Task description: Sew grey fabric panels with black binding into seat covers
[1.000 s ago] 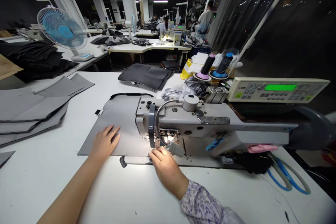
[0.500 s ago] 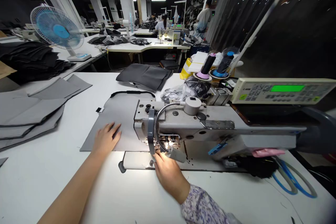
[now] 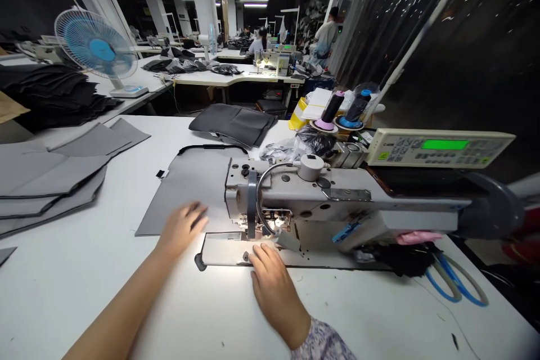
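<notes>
A grey fabric panel (image 3: 185,185) with black binding along its far edge lies flat on the table, its right side under the head of a sewing machine (image 3: 291,185). My left hand (image 3: 181,230) rests on the panel's near part, fingers stretched out and slightly blurred. On the metal bed plate (image 3: 223,250), just in front of the lit needle area (image 3: 270,224), lies my right hand (image 3: 276,287). Its fingers are extended and hold nothing. The machine head hides part of the panel.
Stacked grey panels (image 3: 50,174) lie left, and a dark folded piece (image 3: 234,122) lies behind the machine. Thread cones (image 3: 333,108) stand at the back right near a control box (image 3: 439,146). Blue-handled scissors (image 3: 459,284) rest at right. A fan (image 3: 101,50) stands at left; people sit and stand farther off.
My right hand has drawn back from the needle area onto the front of the bed plate. My left hand has slid right over the panel. The camera view has shifted slightly.
</notes>
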Demonstrator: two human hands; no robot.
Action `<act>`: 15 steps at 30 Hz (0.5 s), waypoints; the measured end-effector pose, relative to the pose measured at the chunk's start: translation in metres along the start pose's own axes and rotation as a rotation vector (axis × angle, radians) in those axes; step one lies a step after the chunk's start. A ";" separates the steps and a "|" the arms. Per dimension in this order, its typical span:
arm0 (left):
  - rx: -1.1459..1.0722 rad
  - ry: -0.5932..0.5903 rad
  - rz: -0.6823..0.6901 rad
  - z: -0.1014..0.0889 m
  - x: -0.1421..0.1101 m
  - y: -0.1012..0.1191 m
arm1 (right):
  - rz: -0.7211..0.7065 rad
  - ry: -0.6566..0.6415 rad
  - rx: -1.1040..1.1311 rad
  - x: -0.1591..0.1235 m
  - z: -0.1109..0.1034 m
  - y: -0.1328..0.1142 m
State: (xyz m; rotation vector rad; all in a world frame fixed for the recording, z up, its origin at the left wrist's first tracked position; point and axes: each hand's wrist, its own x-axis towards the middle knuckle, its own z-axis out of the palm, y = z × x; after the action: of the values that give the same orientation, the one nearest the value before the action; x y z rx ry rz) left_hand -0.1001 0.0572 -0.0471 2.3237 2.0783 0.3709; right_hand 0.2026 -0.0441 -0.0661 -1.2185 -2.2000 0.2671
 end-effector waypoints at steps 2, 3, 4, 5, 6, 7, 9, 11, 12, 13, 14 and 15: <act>-0.033 -0.055 0.103 -0.003 -0.009 0.015 | -0.007 0.003 0.001 0.002 0.000 0.000; -0.039 -0.082 0.141 -0.005 -0.012 0.023 | -0.011 0.010 -0.001 0.002 0.000 0.001; -0.035 -0.111 0.165 -0.006 -0.014 0.031 | -0.014 0.015 -0.003 0.002 0.001 0.002; -0.025 -0.143 0.176 -0.007 -0.014 0.040 | -0.019 0.021 -0.006 0.001 0.003 0.003; -0.018 -0.179 0.170 -0.008 -0.013 0.048 | -0.025 0.026 -0.009 0.000 0.005 0.004; -0.021 -0.217 0.152 -0.007 -0.010 0.055 | -0.034 0.032 -0.010 -0.001 0.006 0.006; -0.056 -0.263 0.088 -0.006 -0.001 0.066 | -0.054 0.047 -0.008 -0.004 0.009 0.009; -0.123 -0.243 -0.004 -0.007 0.011 0.070 | -0.071 0.062 -0.005 -0.005 0.012 0.011; -0.162 -0.212 -0.055 -0.011 0.018 0.068 | -0.080 0.070 -0.007 -0.006 0.012 0.013; -0.204 -0.171 -0.108 -0.018 0.025 0.063 | -0.089 0.077 -0.013 -0.007 0.013 0.014; -0.257 -0.121 -0.168 -0.028 0.032 0.055 | -0.100 0.084 -0.021 -0.007 0.013 0.015; -0.320 -0.063 -0.232 -0.041 0.037 0.045 | -0.115 0.091 -0.031 -0.007 0.014 0.016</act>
State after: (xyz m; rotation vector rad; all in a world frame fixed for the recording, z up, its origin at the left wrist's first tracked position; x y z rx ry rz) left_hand -0.0599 0.0816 0.0064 1.8725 2.0514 0.5671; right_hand 0.2083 -0.0398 -0.0873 -1.0948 -2.1932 0.1287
